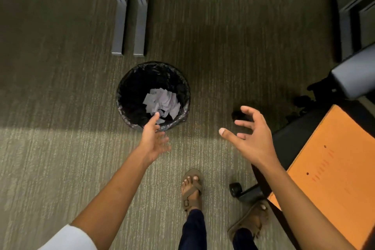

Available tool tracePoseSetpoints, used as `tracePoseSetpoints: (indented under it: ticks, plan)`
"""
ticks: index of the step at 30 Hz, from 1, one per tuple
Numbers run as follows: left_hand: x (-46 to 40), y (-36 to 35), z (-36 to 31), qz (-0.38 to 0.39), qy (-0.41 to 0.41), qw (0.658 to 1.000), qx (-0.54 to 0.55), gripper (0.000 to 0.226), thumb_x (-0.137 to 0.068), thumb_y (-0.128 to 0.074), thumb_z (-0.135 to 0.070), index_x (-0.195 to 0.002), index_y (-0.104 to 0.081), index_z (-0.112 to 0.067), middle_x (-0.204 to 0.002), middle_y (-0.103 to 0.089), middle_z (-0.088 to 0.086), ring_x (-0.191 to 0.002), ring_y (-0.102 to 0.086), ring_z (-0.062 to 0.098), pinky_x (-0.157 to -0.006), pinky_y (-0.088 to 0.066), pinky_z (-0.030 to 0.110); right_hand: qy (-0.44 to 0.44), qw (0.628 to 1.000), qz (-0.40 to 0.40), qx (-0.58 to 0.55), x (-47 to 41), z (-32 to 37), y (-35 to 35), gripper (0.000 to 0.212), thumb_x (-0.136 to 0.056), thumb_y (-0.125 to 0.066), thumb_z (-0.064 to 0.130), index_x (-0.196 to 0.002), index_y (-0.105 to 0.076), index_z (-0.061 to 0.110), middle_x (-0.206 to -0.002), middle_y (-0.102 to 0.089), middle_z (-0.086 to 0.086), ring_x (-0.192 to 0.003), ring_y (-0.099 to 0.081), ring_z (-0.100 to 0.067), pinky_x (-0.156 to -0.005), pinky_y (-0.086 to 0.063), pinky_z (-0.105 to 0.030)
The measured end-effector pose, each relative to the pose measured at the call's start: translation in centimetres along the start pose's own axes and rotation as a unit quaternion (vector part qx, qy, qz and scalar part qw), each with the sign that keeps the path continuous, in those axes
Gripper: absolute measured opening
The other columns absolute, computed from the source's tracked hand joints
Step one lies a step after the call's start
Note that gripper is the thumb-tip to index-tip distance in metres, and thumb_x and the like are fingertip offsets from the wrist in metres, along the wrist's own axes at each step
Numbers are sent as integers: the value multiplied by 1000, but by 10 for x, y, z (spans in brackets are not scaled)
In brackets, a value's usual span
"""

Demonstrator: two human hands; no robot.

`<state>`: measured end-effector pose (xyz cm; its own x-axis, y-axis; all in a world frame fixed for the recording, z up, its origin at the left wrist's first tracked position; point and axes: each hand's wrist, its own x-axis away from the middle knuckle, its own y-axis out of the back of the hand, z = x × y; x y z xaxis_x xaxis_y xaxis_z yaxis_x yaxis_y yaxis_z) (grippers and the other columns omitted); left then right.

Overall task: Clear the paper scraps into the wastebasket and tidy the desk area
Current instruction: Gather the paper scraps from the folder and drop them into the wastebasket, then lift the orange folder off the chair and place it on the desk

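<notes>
We looked straight down at a striped grey-green carpet (50,158). At the lower left edge a white sleeve (69,237) ended at the bare forearm of our left hand (153,140), which reached forward with its fingers loosely extended and blurred, holding nothing, the thumb tip over the near rim of the wastebasket (153,95). The wastebasket stood on the carpet, round, lined with a black plastic bag, and the paper scraps (162,103) lay in a white heap at its bottom. Beyond it two grey metal desk legs (129,16) rose side by side. Near the bottom centre our foot in a brown sandal (191,189) stood below dark trousers; a second sandalled foot (251,219) was to its right, blurred. Our right hand (251,134) hovered apart from the basket, fingers spread wide and slightly curled, gripping nothing. Beside it stood an office chair (284,140) with a black castor (235,189), and an orange folder (332,164) lay on the seat. A dark cabinet (357,16) filled the upper right corner
</notes>
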<state>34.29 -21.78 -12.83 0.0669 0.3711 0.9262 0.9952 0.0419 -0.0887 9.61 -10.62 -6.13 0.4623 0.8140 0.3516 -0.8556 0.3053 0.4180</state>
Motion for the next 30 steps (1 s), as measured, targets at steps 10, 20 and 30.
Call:
tracePoseSetpoints:
  ticks: [10, 20, 30]
  plan:
    - [52, -145, 83, 141, -8, 940, -312, 29, -101, -56, -38, -108, -63, -11, -100, -72, 9, -90, -68, 22, -73, -52, 34, -103, 988, -111, 21, 60, -84, 116, 76, -71, -89, 38, -135, -51, 27, -138, -48, 13, -107, -62, -3, -71, -56, -28]
    - [80, -249, 165, 197, -146, 826, -508, 49, -90, -70, -42, -127, -50, -17, -109, -64, -3, -105, -64, 20, -87, -53, 38, -446, 849, -135, 249, 100, -168, 219, 130, -59, -92, 56, -156, -11, 21, -162, -11, -15, -144, -20, -44, -110, -30, -64]
    - [120, -268, 210, 250, -187, 848, -428, 22, -99, -58, -12, -116, -60, -25, -116, -69, -1, -108, -67, 18, -94, -56, 48, -467, 865, -173, 60, 133, -204, 275, 123, -60, -97, 38, -155, -24, 11, -143, -51, -20, -127, -53, -38, -97, -47, -51]
